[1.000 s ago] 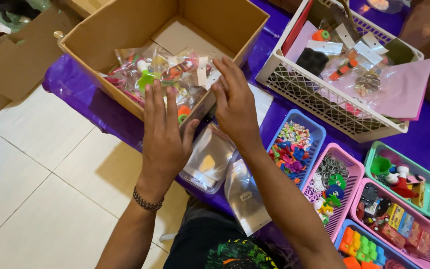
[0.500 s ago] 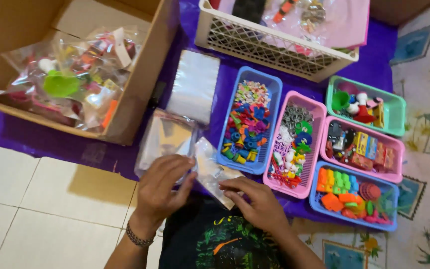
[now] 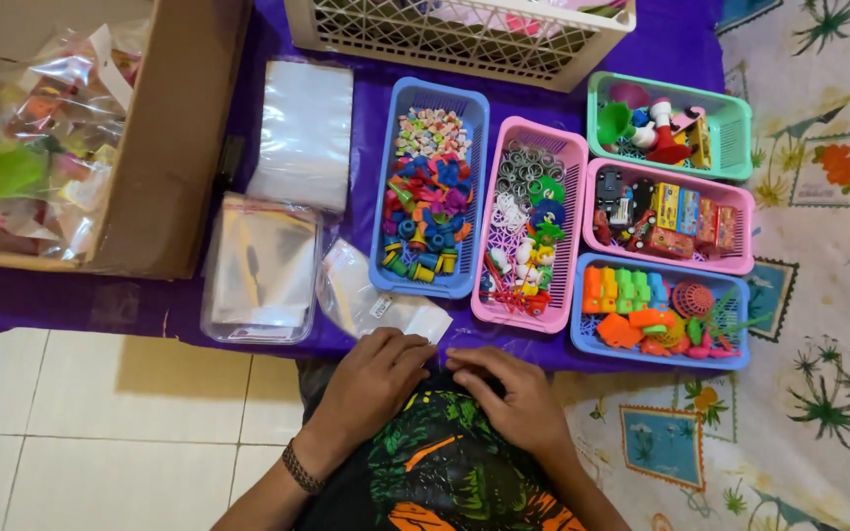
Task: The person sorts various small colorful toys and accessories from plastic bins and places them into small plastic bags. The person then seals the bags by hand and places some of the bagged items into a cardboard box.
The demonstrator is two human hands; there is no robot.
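Clear plastic bag [image 3: 371, 295] lies just beyond both unclenched, empty hands, left hand [image 3: 376, 379] and right hand [image 3: 504, 393], resting together over the lap beside toy-filled baskets [image 3: 430, 187].

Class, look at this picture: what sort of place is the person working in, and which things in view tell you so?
Probably a home floor set up for packing small toy bags. A purple cloth lies over tiled floor, with sorting baskets of small toys, a stack of clear plastic bags and a cardboard box of filled bags.
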